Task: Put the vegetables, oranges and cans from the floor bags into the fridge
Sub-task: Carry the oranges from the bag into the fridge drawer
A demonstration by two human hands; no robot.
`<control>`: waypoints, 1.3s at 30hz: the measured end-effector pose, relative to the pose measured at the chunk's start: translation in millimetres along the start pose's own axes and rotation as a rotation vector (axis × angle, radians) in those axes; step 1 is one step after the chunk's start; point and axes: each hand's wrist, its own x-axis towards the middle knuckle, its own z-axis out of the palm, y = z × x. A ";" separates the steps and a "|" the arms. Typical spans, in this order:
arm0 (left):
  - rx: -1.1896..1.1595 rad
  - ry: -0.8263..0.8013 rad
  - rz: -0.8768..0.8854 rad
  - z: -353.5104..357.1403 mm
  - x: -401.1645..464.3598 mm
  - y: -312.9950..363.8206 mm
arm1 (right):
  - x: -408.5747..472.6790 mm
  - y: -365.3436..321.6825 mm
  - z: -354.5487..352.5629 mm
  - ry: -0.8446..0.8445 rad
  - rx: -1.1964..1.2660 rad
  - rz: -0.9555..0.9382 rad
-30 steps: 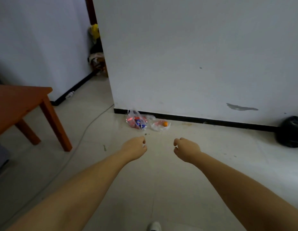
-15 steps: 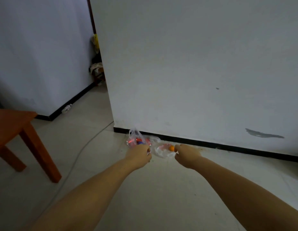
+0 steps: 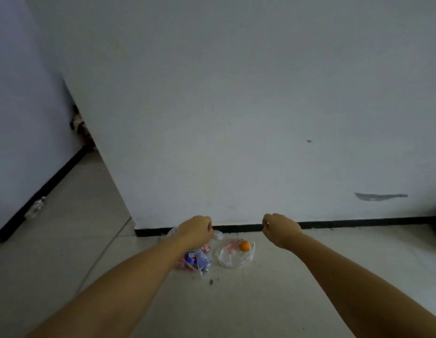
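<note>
By the far wall, two clear bags on the floor.
Left hand and right hand hover above, fingers curled, holding nothing.

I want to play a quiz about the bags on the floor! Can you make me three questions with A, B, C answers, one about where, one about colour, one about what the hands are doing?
1. Where do the two clear bags lie?
A. on a chair
B. on the floor by the wall
C. on a shelf

2. What colour is the round fruit in the right bag?
A. orange
B. green
C. purple

3. What are the hands holding?
A. a bag each
B. one can
C. nothing

Answers:
1 B: the bag of cans and the fruit bag rest on the floor tiles beside the black baseboard.
2 A: the orange shows through the plastic.
3 C: the left hand and right hand are curled, with nothing visible in either grip.
</note>
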 end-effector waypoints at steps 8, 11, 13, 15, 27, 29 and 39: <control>-0.014 -0.163 0.102 21.0 154.2 26.1 | 121.6 50.1 14.8 -0.079 0.057 0.115; -0.057 -0.182 0.071 35.6 208.9 25.9 | 179.9 70.1 19.9 -0.146 0.064 0.105; -0.094 -0.206 0.017 43.9 242.0 22.0 | 216.3 83.9 26.0 -0.200 0.072 0.107; -0.112 -0.225 -0.016 58.0 270.3 15.5 | 245.5 95.7 36.9 -0.256 0.074 0.105; -0.062 -0.525 0.008 378.6 462.8 -77.4 | 434.5 166.7 351.6 -0.415 0.141 0.209; -0.071 -0.529 0.040 447.8 495.4 -97.2 | 470.6 179.7 421.1 -0.419 0.097 0.169; 0.012 -0.209 0.286 661.8 613.4 -159.1 | 620.1 212.7 643.2 -0.299 -0.258 -0.109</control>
